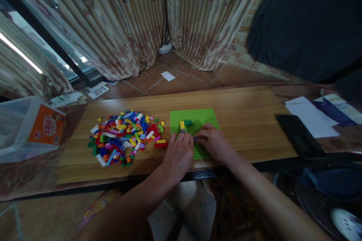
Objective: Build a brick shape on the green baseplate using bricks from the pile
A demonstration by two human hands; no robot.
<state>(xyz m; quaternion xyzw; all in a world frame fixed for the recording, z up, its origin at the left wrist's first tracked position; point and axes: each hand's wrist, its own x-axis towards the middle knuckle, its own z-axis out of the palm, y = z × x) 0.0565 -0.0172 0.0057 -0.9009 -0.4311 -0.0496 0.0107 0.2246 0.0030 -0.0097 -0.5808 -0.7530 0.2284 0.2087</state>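
Observation:
A light green studded baseplate (207,116) lies on the wooden board. On it stand a yellow brick (182,125) and a dark green brick (188,122), side by side, with a greyish piece just in front of the yellow one. My left hand (179,152) rests over the baseplate's left front part, fingers bent and close together beside these bricks; what is under them is hidden. Facing it, my right hand (213,143) is pinched near the plate's middle. A bluish bit shows at its fingertips, too small to name.
A heap of loose coloured bricks (121,139) covers the board's left side. Red and yellow bricks (161,144) lie by my left hand. A black phone (299,135) and papers (311,116) are at right. A clear plastic box (18,128) stands far left.

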